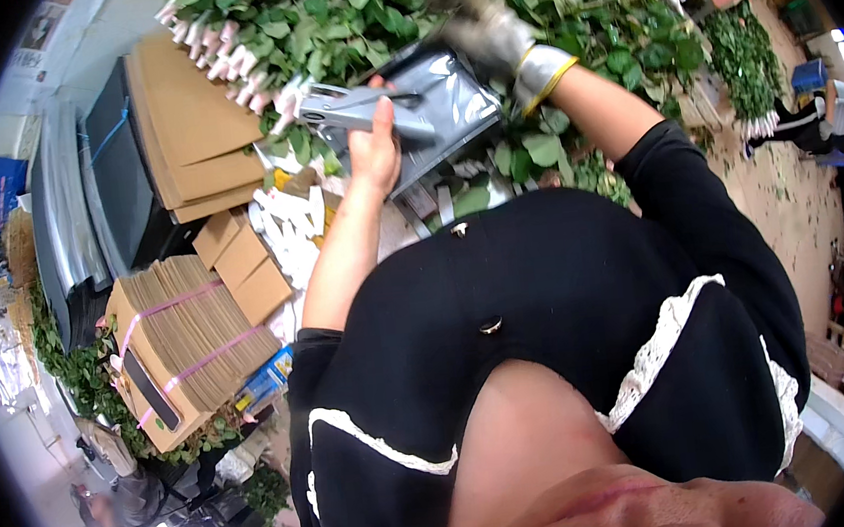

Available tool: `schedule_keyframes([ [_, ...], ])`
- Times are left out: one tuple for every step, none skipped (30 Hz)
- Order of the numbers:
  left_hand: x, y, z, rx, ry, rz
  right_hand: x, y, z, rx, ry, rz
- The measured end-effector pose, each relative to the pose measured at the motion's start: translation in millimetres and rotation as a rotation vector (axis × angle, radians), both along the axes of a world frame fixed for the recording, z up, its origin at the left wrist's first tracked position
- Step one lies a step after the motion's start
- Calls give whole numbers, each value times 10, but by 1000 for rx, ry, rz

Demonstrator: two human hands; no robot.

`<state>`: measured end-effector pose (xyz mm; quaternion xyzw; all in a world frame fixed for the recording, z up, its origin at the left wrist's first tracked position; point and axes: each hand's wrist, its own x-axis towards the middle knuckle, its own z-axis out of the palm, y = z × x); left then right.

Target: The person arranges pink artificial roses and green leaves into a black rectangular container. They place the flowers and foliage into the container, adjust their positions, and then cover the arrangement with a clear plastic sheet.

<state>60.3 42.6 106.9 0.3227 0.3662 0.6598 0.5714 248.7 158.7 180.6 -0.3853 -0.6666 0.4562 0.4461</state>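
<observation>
My left hand (375,152) is bare and closed around a grey stapler (333,109), its thumb lying along the tool. Beneath the stapler lies a dark, shiny plastic sheet (444,111), beside leafy green stems (340,10). My right hand (498,46) wears a grey-white work glove with a yellow cuff edge. It is over the far right corner of the sheet, among the leaves. Motion smears its fingers, so whether they grip anything does not show. Pale pinkish wrapped tubes (224,65) stick out of the foliage at the left.
At the left stand flat cardboard sheets (195,133), dark plastic sheets (124,179) and a strapped stack of cardboard (192,334). Small white pieces (287,215) lie near my left forearm. Another person (835,112) is at the far right, near a leafy bundle (740,55).
</observation>
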Motion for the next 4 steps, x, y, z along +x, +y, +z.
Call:
schedule_keyframes([
  [-27, 5, -51, 37, 242, 0, 192, 34, 105, 35, -68, -317],
  [-23, -47, -24, 44, 415, 3, 438, 183, 129, 333, 24, -220],
  [-23, -37, 31, 61, 592, 14, 480, 81, 275, 351, -117, -244],
  [-10, 4, 46, 110, 711, 34, 400, -116, 436, 462, -331, -143],
])
